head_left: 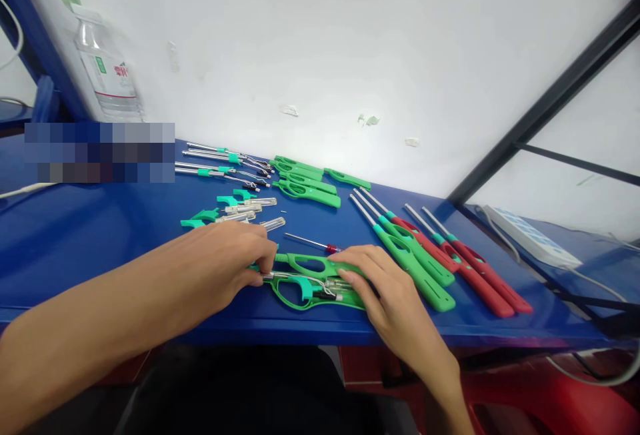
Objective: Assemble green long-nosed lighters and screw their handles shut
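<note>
The left hand (250, 255) pinches the silver metal tube (269, 276) of a green lighter that is open. The right hand (370, 281) lies over the other end of the open green lighter shell (287, 298), its fingers touching it; I cannot tell if they squeeze it. The shell is by the front edge of the desk (225, 325), near the middle. Inside are a teal trigger (306, 287), thin wires and a clear fuel tank (337, 284).

Just behind is a screwdriver (307, 241) with a red handle. To its left are loose clear tanks (245, 208) and teal triggers. Nearer the back edge are metal tubes with wires (220, 171) and green shell halves (313, 193). Toward the right edge lie two green lighters (410, 268) and three red lighters (480, 275). A clear bottle (107, 68) stands at the back left corner.
</note>
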